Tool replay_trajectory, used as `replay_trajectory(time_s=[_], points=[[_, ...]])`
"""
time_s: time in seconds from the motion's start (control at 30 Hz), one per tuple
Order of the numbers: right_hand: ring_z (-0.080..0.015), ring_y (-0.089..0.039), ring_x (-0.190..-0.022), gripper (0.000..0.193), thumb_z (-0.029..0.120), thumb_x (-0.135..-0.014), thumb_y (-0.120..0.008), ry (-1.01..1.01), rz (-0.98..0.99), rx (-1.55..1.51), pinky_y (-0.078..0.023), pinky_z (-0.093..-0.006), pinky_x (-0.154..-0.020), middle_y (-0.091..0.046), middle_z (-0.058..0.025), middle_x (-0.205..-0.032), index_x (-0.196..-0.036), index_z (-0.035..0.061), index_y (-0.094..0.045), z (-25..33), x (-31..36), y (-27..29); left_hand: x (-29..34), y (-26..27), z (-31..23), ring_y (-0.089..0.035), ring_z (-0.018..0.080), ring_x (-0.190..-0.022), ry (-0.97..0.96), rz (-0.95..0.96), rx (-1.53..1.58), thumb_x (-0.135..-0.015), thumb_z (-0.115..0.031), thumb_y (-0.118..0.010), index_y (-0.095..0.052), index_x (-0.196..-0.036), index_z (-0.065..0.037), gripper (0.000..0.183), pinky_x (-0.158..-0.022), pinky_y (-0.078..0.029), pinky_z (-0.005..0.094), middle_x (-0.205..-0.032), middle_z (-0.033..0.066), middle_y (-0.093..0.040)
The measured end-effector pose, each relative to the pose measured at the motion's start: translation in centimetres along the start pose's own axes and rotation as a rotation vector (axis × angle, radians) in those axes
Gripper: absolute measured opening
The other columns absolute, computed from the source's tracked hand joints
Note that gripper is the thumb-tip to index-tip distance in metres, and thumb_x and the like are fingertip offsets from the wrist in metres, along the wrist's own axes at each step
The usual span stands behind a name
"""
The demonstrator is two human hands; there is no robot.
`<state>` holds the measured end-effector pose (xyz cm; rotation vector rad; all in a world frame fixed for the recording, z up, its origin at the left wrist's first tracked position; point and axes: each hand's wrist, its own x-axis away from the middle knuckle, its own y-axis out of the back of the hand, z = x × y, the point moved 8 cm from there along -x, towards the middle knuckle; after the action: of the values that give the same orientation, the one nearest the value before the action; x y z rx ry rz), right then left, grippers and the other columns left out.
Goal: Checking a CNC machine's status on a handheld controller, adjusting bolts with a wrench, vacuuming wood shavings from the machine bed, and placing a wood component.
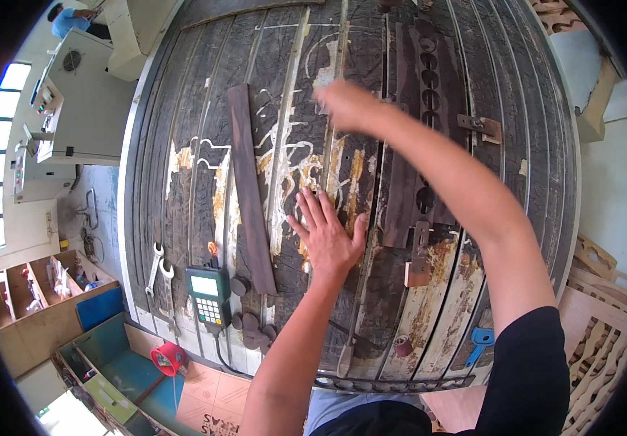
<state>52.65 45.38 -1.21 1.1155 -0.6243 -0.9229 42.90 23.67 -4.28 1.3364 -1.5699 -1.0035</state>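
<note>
My left hand (330, 236) lies flat, fingers spread, on the worn, slotted machine bed (361, 218), which is patched with pale and yellowish marks. Farther out, my right hand (348, 105) reaches across from the right. Motion smears it, but its fingers look closed, and a small pale patch shows at their tips; what they hold is hidden. To the left of both hands lies a long dark wooden strip (250, 189). On the right, a dark board (430, 94) with a row of round holes is partly covered by my right forearm.
Two wrenches (161, 269), a handheld controller (208, 298) with its cable and several dark round pieces (249, 323) lie at the near left. Metal clamps (482, 127) sit beside the holed board. A blue-handled brush (480, 341) lies near right. Beyond are cabinets and a person (70, 20).
</note>
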Motion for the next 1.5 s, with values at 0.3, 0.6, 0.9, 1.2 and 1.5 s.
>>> replay_trajectory(time_s=[0.3, 0.6, 0.9, 1.2, 1.5], points=[[-0.0277, -0.057, -0.102, 0.013, 0.006, -0.08, -0.055, 0.267, -0.163, 0.248, -0.047, -0.0403, -0.085, -0.059, -0.0126, -0.098, -0.088, 0.0039, -0.065, 4.6, 13.0, 3.0, 0.0, 0.3, 0.4, -0.008, 0.0404, -0.148, -0.006, -0.039, 0.003, -0.093, -0.058, -0.044, -0.029, -0.146, 0.009, 0.087, -0.115, 0.0, 0.0612, -0.155, 0.031, -0.018], [-0.0245, -0.055, -0.092, 0.019, 0.011, -0.08, -0.057, 0.474, -0.158, 0.267, -0.047, -0.0365, -0.08, -0.053, -0.0077, -0.092, -0.097, 0.0096, -0.065, 0.8, 17.4, 4.7, 0.2, 0.2, 0.4, -0.008, 0.0398, -0.149, -0.012, -0.049, -0.021, -0.093, -0.058, -0.043, -0.027, -0.147, 0.008, 0.087, -0.116, 0.0, 0.0607, -0.156, 0.0299, -0.018], [-0.0293, -0.062, -0.093, 0.03, 0.0, -0.072, -0.062, 0.329, -0.024, 0.038, -0.05, -0.0394, -0.085, -0.063, -0.0116, -0.089, -0.101, 0.0034, -0.066, -1.6, 18.9, 5.2, 0.2, 0.2, 0.3, -0.007, 0.0389, -0.149, -0.013, -0.043, -0.013, -0.093, -0.059, -0.042, -0.027, -0.147, 0.008, 0.087, -0.116, 0.0, 0.0606, -0.156, 0.0296, -0.017], [-0.0139, -0.061, -0.075, 0.02, 0.017, -0.09, -0.068, -0.194, -0.423, -0.598, -0.045, -0.0294, -0.068, -0.066, -0.0093, -0.082, -0.097, -0.0021, -0.066, -1.2, 17.0, 11.9, 0.0, 0.6, 0.2, -0.008, 0.0399, -0.148, -0.016, -0.051, 0.011, -0.092, -0.053, -0.047, -0.03, -0.146, 0.008, 0.083, -0.116, 0.0, 0.06, -0.156, 0.0294, -0.016], [-0.0423, -0.067, -0.088, 0.031, 0.023, -0.079, -0.074, -0.495, -0.167, -0.185, -0.054, -0.0464, -0.078, -0.067, -0.0279, -0.09, -0.091, -0.0051, -0.068, -6.3, 9.2, 8.0, 0.2, 0.4, 0.0, -0.007, 0.0393, -0.149, -0.016, -0.044, -0.015, -0.093, -0.053, -0.046, -0.029, -0.146, 0.007, 0.082, -0.116, 0.001, 0.0588, -0.156, 0.0292, -0.016]])
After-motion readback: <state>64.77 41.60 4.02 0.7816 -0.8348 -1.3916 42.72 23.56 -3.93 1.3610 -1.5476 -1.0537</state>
